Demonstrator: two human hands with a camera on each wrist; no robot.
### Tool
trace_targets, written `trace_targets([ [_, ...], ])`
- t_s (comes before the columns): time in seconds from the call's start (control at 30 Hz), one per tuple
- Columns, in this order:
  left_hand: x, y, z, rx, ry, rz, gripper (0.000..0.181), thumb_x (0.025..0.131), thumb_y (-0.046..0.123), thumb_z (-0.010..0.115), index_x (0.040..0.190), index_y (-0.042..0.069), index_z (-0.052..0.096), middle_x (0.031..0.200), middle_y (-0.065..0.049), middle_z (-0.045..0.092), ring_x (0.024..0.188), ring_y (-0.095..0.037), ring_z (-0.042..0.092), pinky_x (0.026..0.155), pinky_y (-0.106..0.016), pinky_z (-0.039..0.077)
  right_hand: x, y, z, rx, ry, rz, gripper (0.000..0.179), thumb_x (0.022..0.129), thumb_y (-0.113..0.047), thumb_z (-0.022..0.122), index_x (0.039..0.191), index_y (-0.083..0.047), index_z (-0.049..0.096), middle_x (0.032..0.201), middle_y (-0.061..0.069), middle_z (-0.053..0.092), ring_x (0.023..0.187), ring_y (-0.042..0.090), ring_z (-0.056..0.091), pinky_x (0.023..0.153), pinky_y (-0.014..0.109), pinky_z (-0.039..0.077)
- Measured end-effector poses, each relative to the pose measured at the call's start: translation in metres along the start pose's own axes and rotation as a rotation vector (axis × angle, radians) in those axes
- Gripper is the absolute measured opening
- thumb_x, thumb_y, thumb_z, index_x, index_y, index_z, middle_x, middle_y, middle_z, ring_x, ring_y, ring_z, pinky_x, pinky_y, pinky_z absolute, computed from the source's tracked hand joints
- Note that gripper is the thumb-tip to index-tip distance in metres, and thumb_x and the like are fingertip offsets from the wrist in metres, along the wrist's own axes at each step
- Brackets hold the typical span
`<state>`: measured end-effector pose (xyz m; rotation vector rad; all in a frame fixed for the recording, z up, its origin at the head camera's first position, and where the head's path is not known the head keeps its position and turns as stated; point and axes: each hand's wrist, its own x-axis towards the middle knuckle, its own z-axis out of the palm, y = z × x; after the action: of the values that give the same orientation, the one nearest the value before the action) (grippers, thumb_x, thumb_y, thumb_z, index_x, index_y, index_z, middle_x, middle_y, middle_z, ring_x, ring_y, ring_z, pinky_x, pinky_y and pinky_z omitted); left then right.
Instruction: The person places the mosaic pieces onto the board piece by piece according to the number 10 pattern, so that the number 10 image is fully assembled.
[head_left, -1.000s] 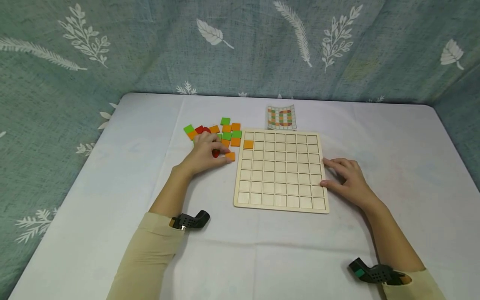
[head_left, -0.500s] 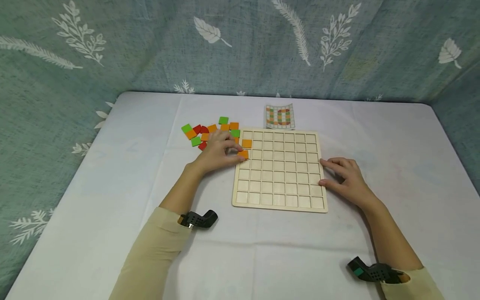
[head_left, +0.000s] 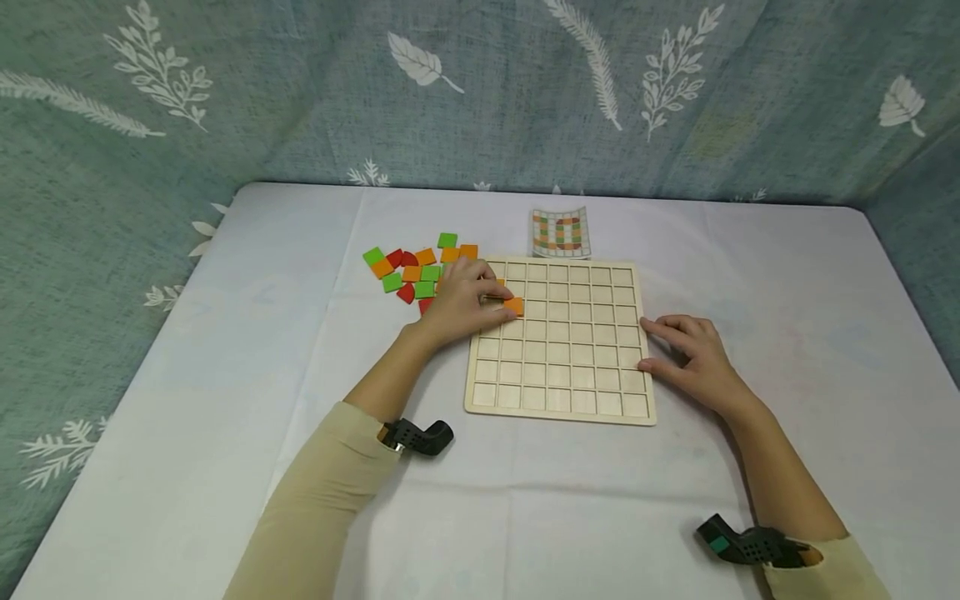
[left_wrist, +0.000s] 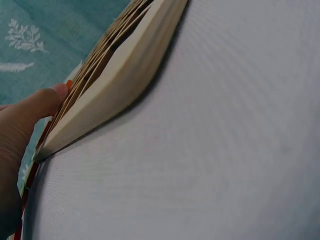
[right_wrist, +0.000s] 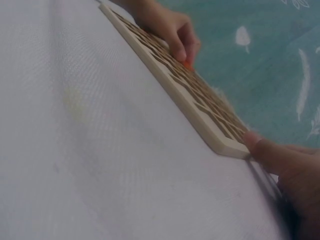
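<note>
My left hand pinches an orange square tile between thumb and fingers, over the upper left cells of a wooden grid board. A second orange tile sits in a cell near the board's left edge, mostly hidden behind the fingers. In the left wrist view only the thumb and a sliver of orange show. The right hand touches the board's right edge with thumb and index finger spread apart. Seen from the right wrist, the pinched tile is at the board surface; whether it touches is unclear.
Left of the board lies a loose group of green, orange and red tiles, partly covered by the left hand. A small pattern card lies behind the board. White cloth covers the table, with a leaf-print curtain beyond.
The left hand has taken the orange tile from beside the loose group and moved it right, over the board's second column. The right hand stays at the board's edge.
</note>
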<state>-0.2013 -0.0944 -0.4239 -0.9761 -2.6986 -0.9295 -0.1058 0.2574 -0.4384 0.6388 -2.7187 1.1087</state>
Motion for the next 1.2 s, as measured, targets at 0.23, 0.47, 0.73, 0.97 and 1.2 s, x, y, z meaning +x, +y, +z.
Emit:
trace_targets([
  [0.23,-0.002,0.006,0.001,-0.013,-0.017,-0.123,0.031,0.076,0.038,0.078,0.097,0.016,0.077,0.087,0.001,0.051,0.088,-0.02,0.04,0.085,-0.041,0.025,0.0,0.0,-0.001,0.006,-0.004,-0.001,0.058,0.076,-0.011,0.078,0.129,0.0,0.057,0.118,0.019,0.052,0.11,0.035,0.037,0.087,0.049,0.026],
  [0.47,-0.01,0.005,0.002,-0.051,0.008,-0.207,0.036,0.074,0.041,0.079,0.099,0.016,0.076,0.088,0.001,0.051,0.091,-0.021,0.039,0.089,-0.045,0.017,0.0,-0.002,0.0,0.01,-0.007,0.004,0.058,0.075,-0.012,0.078,0.128,0.001,0.057,0.117,0.019,0.053,0.108,0.033,0.037,0.086,0.047,0.027],
  [0.73,-0.013,-0.002,-0.003,-0.051,0.066,-0.223,0.035,0.074,0.04,0.08,0.099,0.017,0.076,0.093,0.0,0.053,0.095,-0.021,0.042,0.092,-0.046,0.017,-0.002,-0.002,0.0,0.008,0.004,0.012,0.057,0.076,-0.01,0.078,0.128,0.0,0.057,0.118,0.018,0.053,0.11,0.035,0.037,0.086,0.047,0.027],
  [0.97,-0.02,-0.013,-0.016,-0.078,0.142,-0.267,0.03,0.075,0.033,0.079,0.099,0.015,0.076,0.088,0.0,0.05,0.09,-0.021,0.038,0.089,-0.046,0.014,-0.001,-0.002,0.0,0.009,0.006,0.006,0.057,0.076,-0.01,0.077,0.128,0.0,0.057,0.119,0.018,0.053,0.111,0.035,0.037,0.086,0.049,0.027],
  [1.2,-0.026,-0.028,-0.033,0.005,0.125,-0.319,0.031,0.076,0.034,0.078,0.101,0.015,0.075,0.094,-0.003,0.053,0.096,-0.024,0.039,0.093,-0.048,0.015,-0.001,-0.001,0.001,0.005,0.005,0.012,0.057,0.076,-0.011,0.077,0.128,-0.001,0.057,0.119,0.018,0.053,0.112,0.036,0.037,0.087,0.051,0.026],
])
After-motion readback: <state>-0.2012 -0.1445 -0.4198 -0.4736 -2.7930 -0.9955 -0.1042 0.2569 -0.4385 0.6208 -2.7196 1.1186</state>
